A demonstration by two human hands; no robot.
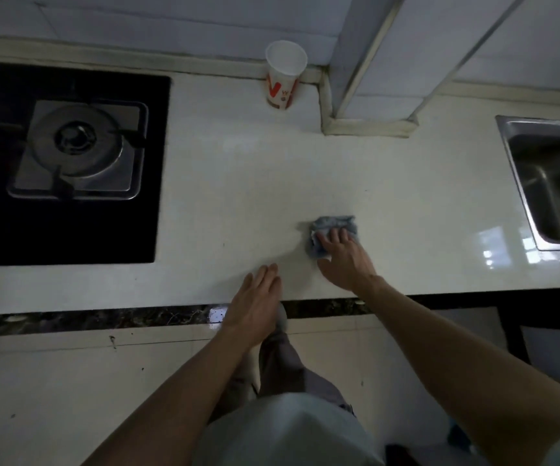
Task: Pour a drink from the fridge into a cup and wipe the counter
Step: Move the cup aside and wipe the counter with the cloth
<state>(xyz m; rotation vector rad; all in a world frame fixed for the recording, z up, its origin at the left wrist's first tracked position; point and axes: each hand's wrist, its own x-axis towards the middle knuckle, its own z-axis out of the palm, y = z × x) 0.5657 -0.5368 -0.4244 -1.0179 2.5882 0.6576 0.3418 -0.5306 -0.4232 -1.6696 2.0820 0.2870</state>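
On the counter [238, 183], right hand [345, 260] presses cloth [334, 227] (fingers flat).

The cream counter [238, 183] is smooth and glossy, mirroring light near its right edge. On it the crumpled grey-blue cloth [334, 225] looks soft and matt, and the white paper cup with a red mark [283, 79] at the back edge has a faint sheen. The black glass hob [2, 230] at the left edge is slick around a square brushed-metal burner plate [127, 169]; the stainless steel sink [537, 196] at the right edge is satin-bright.
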